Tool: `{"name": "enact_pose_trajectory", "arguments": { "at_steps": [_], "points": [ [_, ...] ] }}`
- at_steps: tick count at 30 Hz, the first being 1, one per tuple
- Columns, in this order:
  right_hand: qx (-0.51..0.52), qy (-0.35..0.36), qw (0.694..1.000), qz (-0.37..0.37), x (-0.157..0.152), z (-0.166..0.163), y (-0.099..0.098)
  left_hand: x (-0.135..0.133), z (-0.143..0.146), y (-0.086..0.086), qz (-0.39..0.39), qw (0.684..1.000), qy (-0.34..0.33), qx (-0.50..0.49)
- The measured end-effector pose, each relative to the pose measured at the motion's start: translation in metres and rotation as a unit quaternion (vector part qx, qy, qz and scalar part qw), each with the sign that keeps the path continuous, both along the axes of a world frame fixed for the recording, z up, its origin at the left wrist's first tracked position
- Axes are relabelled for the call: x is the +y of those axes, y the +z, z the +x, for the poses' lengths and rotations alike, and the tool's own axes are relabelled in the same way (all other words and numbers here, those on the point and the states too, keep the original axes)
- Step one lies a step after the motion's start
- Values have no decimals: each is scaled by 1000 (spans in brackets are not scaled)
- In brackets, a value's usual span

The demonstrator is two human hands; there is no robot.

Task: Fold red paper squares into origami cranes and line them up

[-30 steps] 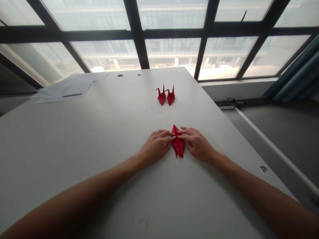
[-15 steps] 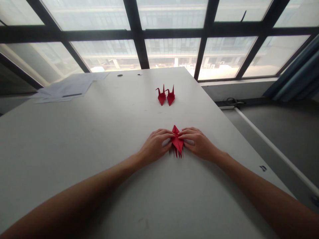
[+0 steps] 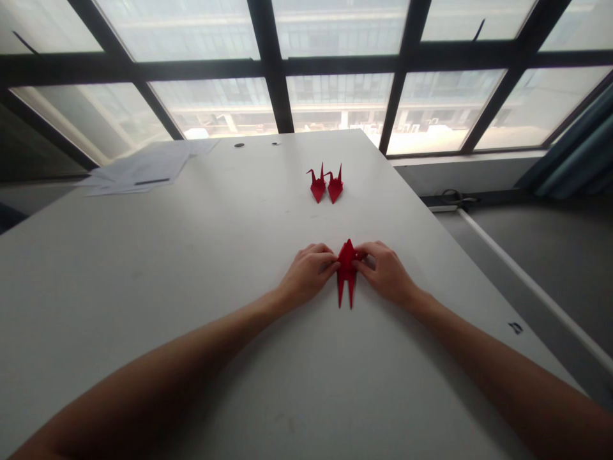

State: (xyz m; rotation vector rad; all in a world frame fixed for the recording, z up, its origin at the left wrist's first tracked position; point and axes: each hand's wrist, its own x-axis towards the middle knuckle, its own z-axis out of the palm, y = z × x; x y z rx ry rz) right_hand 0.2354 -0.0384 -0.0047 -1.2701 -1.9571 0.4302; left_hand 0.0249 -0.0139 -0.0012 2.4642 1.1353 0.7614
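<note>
Between my two hands is a piece of folded red origami paper (image 3: 347,262), its blunt point facing away from me and two narrow legs pointing toward me. My left hand (image 3: 312,271) pinches its left edge between thumb and fingers. On the other side, my right hand (image 3: 385,271) grips the right edge the same way. Farther back on the white table (image 3: 215,255) stand two finished red paper cranes, a left crane (image 3: 318,189) and a right crane (image 3: 336,190), side by side with necks and tails raised.
White paper sheets (image 3: 138,167) with a dark pen (image 3: 152,181) on them lie at the far left. A round dark disc (image 3: 239,145) is near the back edge. Windows stand behind the table, and a blue curtain (image 3: 569,153) hangs at the right.
The folded paper now shows a different face, with its two legs plainly spread toward me. My fingers have moved from its middle out to its side edges. The view has shifted slightly.
</note>
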Motion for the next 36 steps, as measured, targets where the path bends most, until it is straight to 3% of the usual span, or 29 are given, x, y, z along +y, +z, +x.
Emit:
{"name": "enact_pose_trajectory", "arguments": {
  "at_steps": [7,14,19,24,36],
  "points": [
    [-12,-34,999,15,-1,-1,-4,-5,5,-1,27,998,57,32],
    [-138,-24,990,33,-5,-2,2,-18,4,7,120,983,-29,138],
    [-202,5,979,29,-26,-8,5,-24,1,7,106,975,-66,183],
    [-284,42,958,-20,-43,-9,0,-27,-2,1,93,969,-67,220],
    [-285,51,956,-54,-42,-9,4,-32,-4,1,93,960,-83,250]
  ]
}}
